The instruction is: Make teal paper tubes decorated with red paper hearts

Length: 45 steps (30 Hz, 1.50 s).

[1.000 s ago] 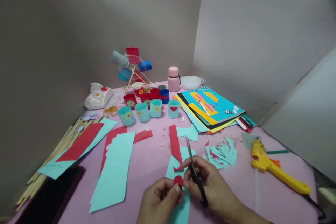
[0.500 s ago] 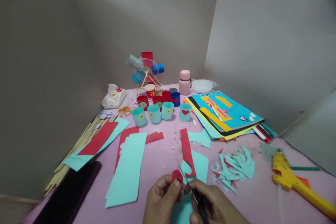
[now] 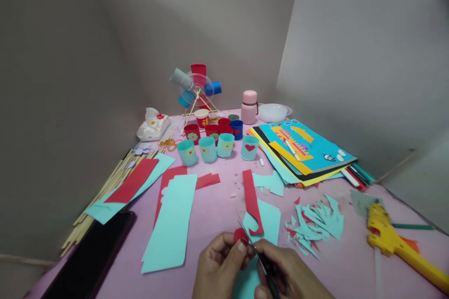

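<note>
Between thumb and fingers, my left hand pinches a small rounded piece of red paper. My right hand grips black-handled scissors, their blades pointing up and left alongside the red piece. Whether the blades touch the paper I cannot tell. Just beyond lies a red paper strip with a curved notch at its near end, over a light-blue sheet. More light-blue paper shows beneath my hands. To the right is a heap of light-blue and red paper scraps.
Several light-blue strips lie left of my hands, near a phone and wooden sticks. Farther back stand decorated paper cups, a model wheel and a pink flask. A yellow glue gun lies right, below stacked coloured sheets.
The view has shifted slightly. Both hands stay close together, and the red piece has turned a little between my left fingers beside the scissors.
</note>
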Available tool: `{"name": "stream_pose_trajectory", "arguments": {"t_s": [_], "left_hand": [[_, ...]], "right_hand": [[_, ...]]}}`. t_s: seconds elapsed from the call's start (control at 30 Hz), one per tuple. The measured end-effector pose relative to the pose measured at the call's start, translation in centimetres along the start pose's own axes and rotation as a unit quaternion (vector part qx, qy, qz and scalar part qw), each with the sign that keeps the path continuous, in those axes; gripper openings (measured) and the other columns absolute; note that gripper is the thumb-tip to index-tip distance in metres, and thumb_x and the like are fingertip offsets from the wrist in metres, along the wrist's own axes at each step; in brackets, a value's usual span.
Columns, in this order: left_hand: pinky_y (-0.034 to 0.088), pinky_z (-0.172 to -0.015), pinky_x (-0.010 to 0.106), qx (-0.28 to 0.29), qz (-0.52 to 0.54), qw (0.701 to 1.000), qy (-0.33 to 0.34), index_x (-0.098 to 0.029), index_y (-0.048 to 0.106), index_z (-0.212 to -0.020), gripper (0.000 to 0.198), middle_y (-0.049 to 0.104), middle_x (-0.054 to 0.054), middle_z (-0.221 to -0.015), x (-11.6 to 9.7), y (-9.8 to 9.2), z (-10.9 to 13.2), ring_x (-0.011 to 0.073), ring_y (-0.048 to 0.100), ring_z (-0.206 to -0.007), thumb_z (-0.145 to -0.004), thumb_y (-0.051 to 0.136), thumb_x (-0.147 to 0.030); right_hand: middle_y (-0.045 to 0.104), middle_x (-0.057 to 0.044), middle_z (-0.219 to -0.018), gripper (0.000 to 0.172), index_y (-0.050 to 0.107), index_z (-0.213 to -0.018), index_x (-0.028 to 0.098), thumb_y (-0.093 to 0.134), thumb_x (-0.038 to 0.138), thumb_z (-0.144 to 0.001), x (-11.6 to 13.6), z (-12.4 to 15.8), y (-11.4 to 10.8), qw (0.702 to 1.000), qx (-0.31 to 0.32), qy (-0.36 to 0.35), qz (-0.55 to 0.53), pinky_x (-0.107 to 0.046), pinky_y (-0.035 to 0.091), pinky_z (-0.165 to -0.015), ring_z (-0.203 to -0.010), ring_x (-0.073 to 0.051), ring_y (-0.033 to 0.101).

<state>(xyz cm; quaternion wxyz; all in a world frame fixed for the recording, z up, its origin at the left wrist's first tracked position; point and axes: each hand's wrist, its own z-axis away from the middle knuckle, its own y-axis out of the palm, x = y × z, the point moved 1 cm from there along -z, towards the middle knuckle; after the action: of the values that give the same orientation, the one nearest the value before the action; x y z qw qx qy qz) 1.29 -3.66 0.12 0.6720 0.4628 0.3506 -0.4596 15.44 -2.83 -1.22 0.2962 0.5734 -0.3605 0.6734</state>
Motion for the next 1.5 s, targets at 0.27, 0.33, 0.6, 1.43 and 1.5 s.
{"name": "stream_pose_trajectory", "arguments": {"t_s": [0.27, 0.33, 0.6, 1.43, 1.5], "left_hand": [[0.04, -0.057, 0.021, 0.003, -0.015, 1.0, 0.017, -0.017, 0.066, -0.056, 0.025, 0.063, -0.001, -0.053, -0.3, 0.1, 0.0, 0.0113, 0.048, -0.054, -0.059, 0.077, -0.04], [0.04, -0.057, 0.021, 0.003, -0.014, 1.0, 0.016, -0.018, 0.065, -0.056, 0.024, 0.063, -0.001, -0.053, -0.3, 0.1, 0.0, 0.0115, 0.048, -0.054, -0.06, 0.077, -0.039], [0.04, -0.057, 0.021, 0.008, -0.021, 1.0, 0.02, -0.018, 0.065, -0.056, 0.024, 0.06, -0.002, -0.051, -0.3, 0.1, 0.0, 0.0115, 0.049, -0.054, -0.062, 0.075, -0.039], [0.037, -0.056, 0.021, 0.02, -0.038, 0.999, 0.014, -0.017, 0.064, -0.062, 0.027, 0.059, -0.003, -0.053, 0.3, -0.6, -0.5, 0.0102, 0.047, -0.055, -0.065, 0.073, -0.042], [0.036, -0.056, 0.021, 0.016, -0.031, 0.999, 0.011, -0.017, 0.065, -0.061, 0.028, 0.058, -0.003, -0.052, 0.3, -0.6, -0.6, 0.0099, 0.046, -0.054, -0.063, 0.074, -0.043]], "right_hand": [[0.031, 0.007, -0.058, 0.043, 0.056, -0.086, 0.018, 0.064, 0.056, -0.068, 0.3, 0.1, -0.4, 1.0, 0.005, -0.001, -0.015, -0.024, 0.021, -0.046, -0.052, -0.01, 0.026], [0.032, 0.006, -0.059, 0.042, 0.056, -0.084, 0.018, 0.065, 0.055, -0.067, 0.5, 0.1, -0.5, 0.999, 0.01, -0.001, -0.032, -0.024, 0.021, -0.046, -0.053, -0.01, 0.026], [0.033, 0.007, -0.059, 0.038, 0.058, -0.081, 0.019, 0.064, 0.054, -0.069, 0.8, 0.0, -0.6, 0.998, 0.013, -0.013, -0.055, -0.023, 0.022, -0.047, -0.052, -0.01, 0.026], [0.029, 0.009, -0.051, 0.037, 0.056, -0.082, 0.016, 0.062, 0.05, -0.071, 0.0, 0.3, -1.0, 1.0, 0.01, -0.025, -0.001, -0.021, 0.018, -0.041, -0.046, -0.008, 0.024], [0.028, 0.009, -0.049, 0.039, 0.057, -0.082, 0.015, 0.061, 0.051, -0.071, 0.1, 0.3, -1.1, 1.0, 0.006, -0.021, 0.018, -0.021, 0.018, -0.04, -0.044, -0.007, 0.024]]}}
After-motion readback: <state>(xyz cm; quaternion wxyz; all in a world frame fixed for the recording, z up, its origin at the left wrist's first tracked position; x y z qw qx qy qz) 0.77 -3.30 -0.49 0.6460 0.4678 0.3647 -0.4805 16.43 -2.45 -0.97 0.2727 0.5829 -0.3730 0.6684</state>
